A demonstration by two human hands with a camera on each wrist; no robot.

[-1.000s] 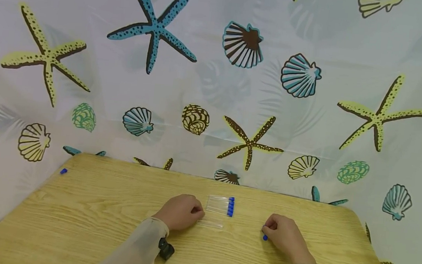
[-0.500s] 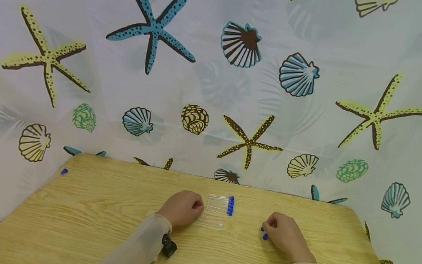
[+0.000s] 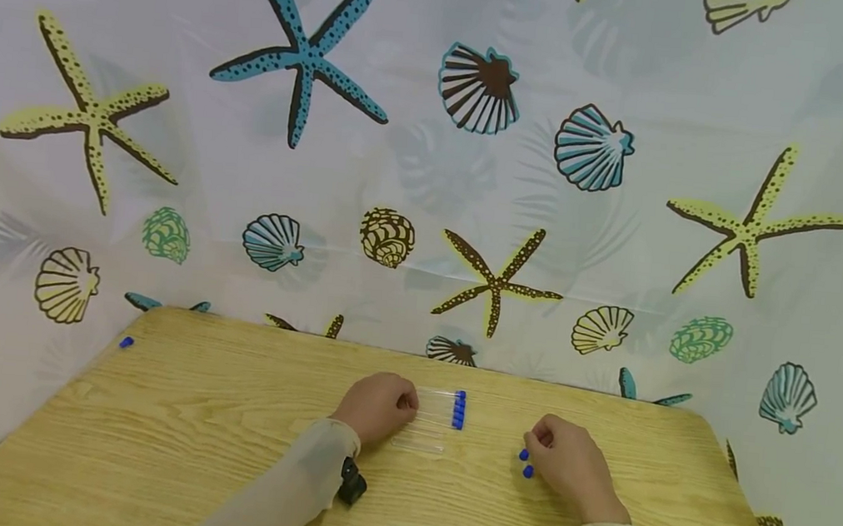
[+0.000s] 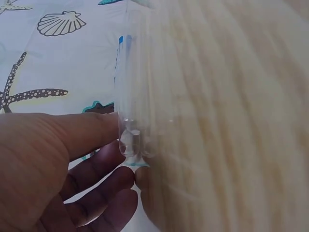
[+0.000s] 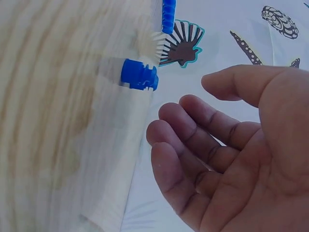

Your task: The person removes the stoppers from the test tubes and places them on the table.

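Several clear test tubes with blue caps [image 3: 459,410] lie side by side on the wooden table. Closer to me lie uncapped clear test tubes [image 3: 418,446]. My left hand [image 3: 377,408] is at the uncapped-side ends of the capped row; in the left wrist view its thumb [image 4: 96,130] meets the rounded tube ends, the other fingers loosely bent below. Whether it grips a tube is hard to see. Just right of the tubes, my right hand [image 3: 571,460] hovers with thumb and fingers apart, holding nothing. Beside its fingertips lie two loose blue caps [image 3: 523,455].
Another small blue cap [image 3: 126,342] lies at the table's far left corner. The wooden table [image 3: 228,413] backs onto a white curtain [image 3: 414,170] printed with starfish and shells. Black camera mounts [image 3: 352,482] sit on both wrists.
My left hand has moved away from me and slightly right, from the uncapped tubes to the capped row. My right hand has lifted back from the caps, leaving both in full view.
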